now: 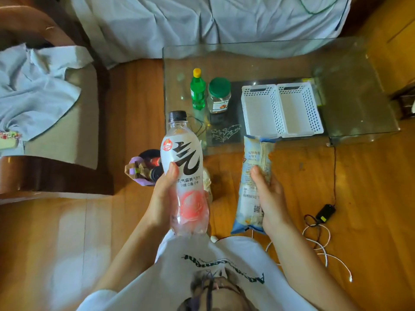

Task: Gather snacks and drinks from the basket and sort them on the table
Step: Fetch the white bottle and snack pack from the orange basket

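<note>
Gripping a clear drink bottle (184, 173) with a black cap, your left hand (162, 198) is curling its grip round the bottle's middle and holding it upright above the floor. Your right hand (270, 198) is wrapping its grip round a pale blue snack packet (254, 176), thumb across the front. Beyond the bottle, a small purple-edged basket (143, 168) is sitting on the wooden floor with things still in it. Further off, on the glass worktop (350, 108), a green bottle (198, 90) and a green-lidded jar (219, 95) are standing side by side, left of two white perforated trays (281, 108).
</note>
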The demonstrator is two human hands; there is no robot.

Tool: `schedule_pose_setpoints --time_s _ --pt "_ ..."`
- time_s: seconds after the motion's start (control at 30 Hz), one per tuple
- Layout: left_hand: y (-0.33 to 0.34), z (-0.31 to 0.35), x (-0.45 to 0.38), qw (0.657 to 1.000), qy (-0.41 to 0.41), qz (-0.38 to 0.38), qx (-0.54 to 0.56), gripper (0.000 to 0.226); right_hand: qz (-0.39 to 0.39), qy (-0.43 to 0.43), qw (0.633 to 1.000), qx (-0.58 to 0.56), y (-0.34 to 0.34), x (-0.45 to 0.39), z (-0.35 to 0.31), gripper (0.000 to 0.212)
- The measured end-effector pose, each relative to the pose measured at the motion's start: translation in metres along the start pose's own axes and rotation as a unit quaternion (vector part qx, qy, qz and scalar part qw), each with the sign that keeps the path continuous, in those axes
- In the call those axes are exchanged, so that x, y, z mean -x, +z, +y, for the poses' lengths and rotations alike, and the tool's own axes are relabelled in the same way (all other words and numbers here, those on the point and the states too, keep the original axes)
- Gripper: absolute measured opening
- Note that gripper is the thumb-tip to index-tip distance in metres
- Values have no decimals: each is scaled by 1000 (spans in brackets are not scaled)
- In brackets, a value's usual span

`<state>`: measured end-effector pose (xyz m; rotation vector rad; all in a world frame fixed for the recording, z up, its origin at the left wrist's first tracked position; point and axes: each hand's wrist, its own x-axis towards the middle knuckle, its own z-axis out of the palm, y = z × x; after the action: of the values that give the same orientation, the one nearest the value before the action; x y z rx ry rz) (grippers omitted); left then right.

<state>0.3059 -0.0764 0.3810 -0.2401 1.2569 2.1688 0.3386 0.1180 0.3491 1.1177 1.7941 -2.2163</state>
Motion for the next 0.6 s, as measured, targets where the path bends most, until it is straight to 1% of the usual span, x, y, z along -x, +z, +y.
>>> schedule_pose_setpoints --time_s 0.07,0.1,0.17,0.2,0.3,0.37,0.4,0.47,0.5,0.53,0.6 --pt "-3 16 -32 999 31 18 -18 46 -3 5 1000 14 8 -29 -19 14" --pt "-4 25 -49 998 42 34 -36 49 -3 6 1000 17 12 -43 -30 19" --pt "-9 44 -82 994 34 66 -80 69 -2 -1 1000 17 21 -70 -52 28" --pt "-14 54 -98 991 28 78 -110 74 -6 -6 1000 18 25 -83 -62 32" --pt "-27 82 -143 974 19 103 -199 68 -26 3 999 20 39 -123 -87 34" --pt "-37 98 -171 952 15 123 -281 65 -35 10 999 31 48 -150 -97 34" --pt "-41 103 -185 933 9 139 -333 63 -38 16 998 40 52 -164 -100 31" --pt "-49 107 -211 899 5 160 -408 60 -52 24 996 70 61 -194 -102 18" --pt "-55 104 -224 888 7 171 -428 63 -63 29 994 86 66 -210 -99 12" --pt "-63 98 -237 881 7 184 -437 65 -72 40 991 107 70 -226 -93 12" --pt "-78 80 -264 872 9 219 -437 65 -90 73 981 157 76 -257 -78 20"
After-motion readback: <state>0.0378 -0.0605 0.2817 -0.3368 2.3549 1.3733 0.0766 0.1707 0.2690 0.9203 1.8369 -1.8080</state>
